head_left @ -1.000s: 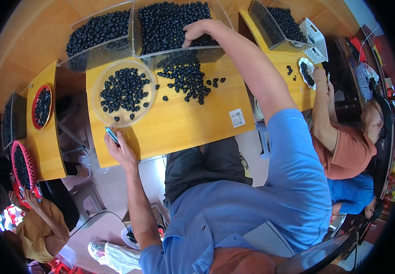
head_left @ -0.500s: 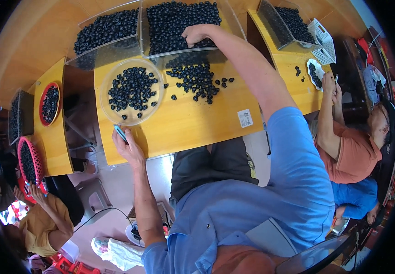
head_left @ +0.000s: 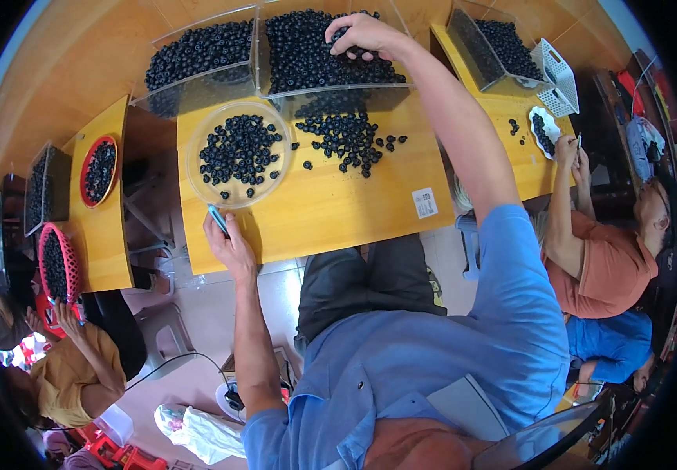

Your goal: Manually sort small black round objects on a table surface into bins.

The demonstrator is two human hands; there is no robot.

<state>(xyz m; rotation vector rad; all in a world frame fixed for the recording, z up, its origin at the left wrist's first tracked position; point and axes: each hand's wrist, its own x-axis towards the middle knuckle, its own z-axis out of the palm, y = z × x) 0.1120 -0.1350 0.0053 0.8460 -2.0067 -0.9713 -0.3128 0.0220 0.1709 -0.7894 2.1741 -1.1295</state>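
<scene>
My right hand [head_left: 363,35] reaches far forward into a clear bin [head_left: 276,74] heaped with dark round berries [head_left: 299,47], fingers curled down among them. My left hand [head_left: 231,243] rests at the near edge of the yellow table [head_left: 338,211], pinching a small blue tool [head_left: 217,218] beside a clear round dish [head_left: 197,168] that holds a layer of berries. A loose scatter of berries [head_left: 346,137] lies on the table between the dish and the bin.
A second bin of berries [head_left: 197,51] stands left of the first, another [head_left: 499,47] far right with a white basket [head_left: 557,70]. A person in an orange shirt [head_left: 601,258] works at the right; another in yellow [head_left: 72,368] sits at the lower left near red bowls [head_left: 99,168].
My right hand has stayed in the berry bin, pressing a little deeper among the berries. My left hand keeps its place at the table's edge with the blue tool.
</scene>
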